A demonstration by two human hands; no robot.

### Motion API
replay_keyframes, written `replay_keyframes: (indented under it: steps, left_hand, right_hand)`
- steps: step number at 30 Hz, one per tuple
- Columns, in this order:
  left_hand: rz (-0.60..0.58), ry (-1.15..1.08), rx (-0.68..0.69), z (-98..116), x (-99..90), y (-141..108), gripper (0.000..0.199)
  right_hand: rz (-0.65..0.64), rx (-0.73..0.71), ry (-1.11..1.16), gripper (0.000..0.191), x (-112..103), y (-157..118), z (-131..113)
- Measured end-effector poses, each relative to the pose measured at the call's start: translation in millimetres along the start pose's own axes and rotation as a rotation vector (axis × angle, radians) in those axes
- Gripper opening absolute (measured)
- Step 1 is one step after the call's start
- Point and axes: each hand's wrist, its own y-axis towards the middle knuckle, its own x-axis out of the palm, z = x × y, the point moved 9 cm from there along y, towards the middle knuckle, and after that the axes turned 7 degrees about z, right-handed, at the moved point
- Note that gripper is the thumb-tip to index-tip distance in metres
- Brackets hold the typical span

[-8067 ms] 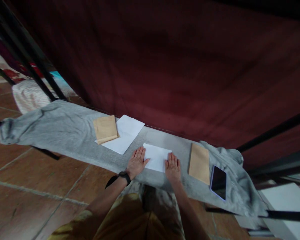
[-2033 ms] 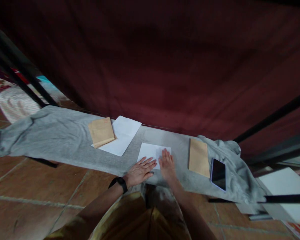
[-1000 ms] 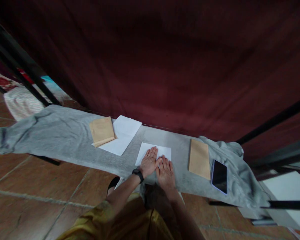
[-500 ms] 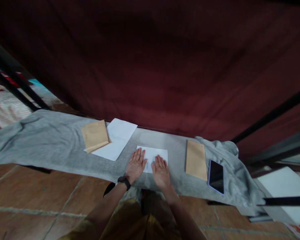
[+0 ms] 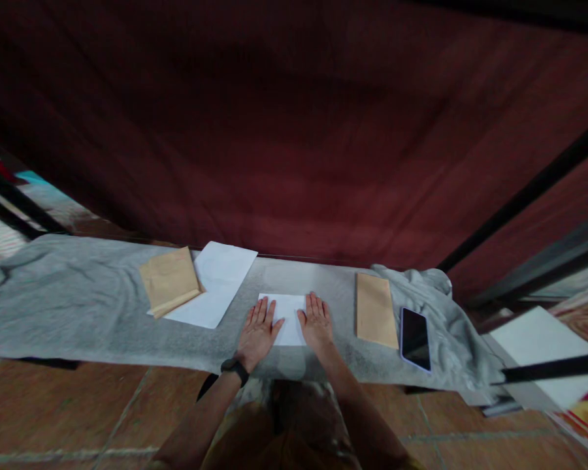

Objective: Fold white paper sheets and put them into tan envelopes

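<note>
A small white sheet of paper (image 5: 289,320), perhaps folded, lies on the grey cloth in front of me. My left hand (image 5: 259,331) rests flat over its left side, fingers stretched forward and thumb apart, with a dark band at the wrist. Over the right edge of the paper lies my right hand (image 5: 316,321), palm down and fingers extended. Neither hand grasps anything. Left of my hands, a larger white sheet (image 5: 225,277) lies partly under a brown paper envelope (image 5: 170,279) with a folded lower edge.
On the right, a flat brown envelope (image 5: 376,310) lies beside a phone (image 5: 415,339) with a dark screen. Grey cloth (image 5: 93,294) covers the long narrow surface and bunches at the right end. A dark red curtain (image 5: 294,163) hangs behind, with black bars at both sides.
My right hand has shifted outward to the paper's right edge, and the hands are wider apart. My left hand stays on the left side. The whole view has shifted slightly.
</note>
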Motion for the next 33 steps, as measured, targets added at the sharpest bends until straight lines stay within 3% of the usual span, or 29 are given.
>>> replay_keyframes:
  steps: [8,17,19,21,24,26,33]
  left_hand:
    - [0.016,0.006,-0.036,-6,-0.4,-4,0.073]
    - [0.104,0.06,-0.125,-26,-19.8,-26,0.064]
    - [0.135,0.047,-0.13,-15,-24.6,-28,0.063]
    - [0.138,0.0,-0.058,9,-24.8,-29,0.061]
    - [0.079,-0.08,0.094,48,-17.8,-31,0.059]
    - [0.033,-0.098,0.132,60,-13.3,-34,0.059]
    - [0.006,-0.037,0.0,34,-19.7,-45,0.06]
  right_hand:
    - [0.093,0.001,-0.041,0.059,-11,-13,27]
    - [0.204,0.02,-0.062,0.058,-34,-33,41]
    - [0.172,0.039,-0.041,0.057,-34,-37,29]
    - [0.114,-0.007,0.014,0.055,-31,-41,5]
    - [0.018,-0.138,0.107,0.053,-25,-52,-33]
    - [-0.01,-0.166,0.115,0.053,-22,-60,-41]
    - [0.101,-0.185,0.025,0.056,-35,-76,-11]
